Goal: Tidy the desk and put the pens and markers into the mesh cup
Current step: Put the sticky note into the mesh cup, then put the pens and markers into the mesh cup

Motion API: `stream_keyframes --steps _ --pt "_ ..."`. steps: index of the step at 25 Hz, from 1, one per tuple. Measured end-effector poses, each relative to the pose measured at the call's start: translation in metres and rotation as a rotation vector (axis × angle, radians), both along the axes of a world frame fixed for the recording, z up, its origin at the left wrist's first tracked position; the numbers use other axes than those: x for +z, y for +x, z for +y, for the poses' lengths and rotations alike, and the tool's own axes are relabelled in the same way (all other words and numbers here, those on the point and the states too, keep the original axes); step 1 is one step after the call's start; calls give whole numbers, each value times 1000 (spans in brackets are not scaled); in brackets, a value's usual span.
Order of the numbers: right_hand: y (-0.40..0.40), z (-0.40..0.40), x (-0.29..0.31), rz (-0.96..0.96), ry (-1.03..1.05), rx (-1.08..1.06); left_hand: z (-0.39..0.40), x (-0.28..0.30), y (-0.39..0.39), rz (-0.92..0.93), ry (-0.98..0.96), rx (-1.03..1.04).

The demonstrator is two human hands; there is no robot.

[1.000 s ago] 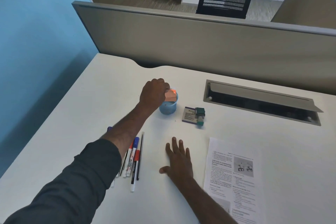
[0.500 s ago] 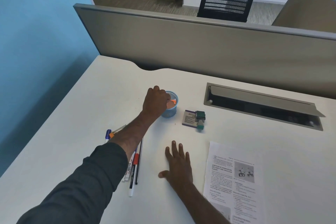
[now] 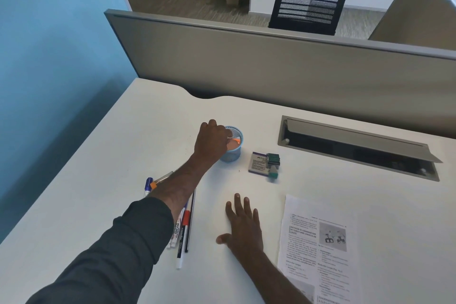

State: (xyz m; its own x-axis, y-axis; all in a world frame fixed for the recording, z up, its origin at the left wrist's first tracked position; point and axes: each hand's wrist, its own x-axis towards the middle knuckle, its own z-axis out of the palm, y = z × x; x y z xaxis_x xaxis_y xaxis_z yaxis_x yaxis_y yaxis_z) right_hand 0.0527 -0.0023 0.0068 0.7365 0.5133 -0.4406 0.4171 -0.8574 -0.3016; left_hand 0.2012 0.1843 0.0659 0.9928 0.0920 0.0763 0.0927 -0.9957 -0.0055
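Observation:
A small blue mesh cup [image 3: 235, 156] stands on the white desk [image 3: 138, 136]. My left hand [image 3: 211, 143] is curled over its left rim, with the fingers reaching inside onto an orange block [image 3: 236, 142] that sits down in the cup. Several pens and markers [image 3: 183, 229] lie side by side on the desk under my left forearm, and a blue-capped pen [image 3: 147, 185] and an orange-banded one show left of the arm. Flat on the desk to the right of the pens lies my right hand [image 3: 243, 226], fingers spread and holding nothing.
A purple card [image 3: 257, 162] with a small green object [image 3: 273, 159] on it lies right of the cup. A printed sheet [image 3: 320, 249] lies at the front right. An open cable hatch [image 3: 357, 148] sits at the back right, below a grey divider panel [image 3: 271, 64].
The orange block was on top of the cup in my left hand and has gone down inside it. My right hand has stayed flat on the desk.

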Motion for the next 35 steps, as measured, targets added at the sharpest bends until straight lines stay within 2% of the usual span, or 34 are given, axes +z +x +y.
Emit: stream_keyframes --steps 3,4,7,10,13,16,21,28,35 --pt "1 -1 2 -10 1 7 5 14 -8 -75 -120 15" --pt "0 0 3 -9 4 4 8 21 -13 -113 -229 43" --pt "-2 4 6 1 -1 -19 17 41 -32 -238 -751 156" --pt "-10 16 5 -23 64 -58 22 61 -59 -321 -962 227" --pt "-25 39 12 -25 230 -161 23 65 -92 -389 -1034 270" --pt "-30 69 20 43 302 -304 20 55 -125 -419 -1129 346" --pt "-8 99 22 65 219 -368 13 18 -173 -405 -1277 475" --pt "1 109 20 -20 136 -323 21 7 -199 -374 -1259 546" --pt "5 84 28 -25 191 -356 17 10 -198 -311 -1251 568"
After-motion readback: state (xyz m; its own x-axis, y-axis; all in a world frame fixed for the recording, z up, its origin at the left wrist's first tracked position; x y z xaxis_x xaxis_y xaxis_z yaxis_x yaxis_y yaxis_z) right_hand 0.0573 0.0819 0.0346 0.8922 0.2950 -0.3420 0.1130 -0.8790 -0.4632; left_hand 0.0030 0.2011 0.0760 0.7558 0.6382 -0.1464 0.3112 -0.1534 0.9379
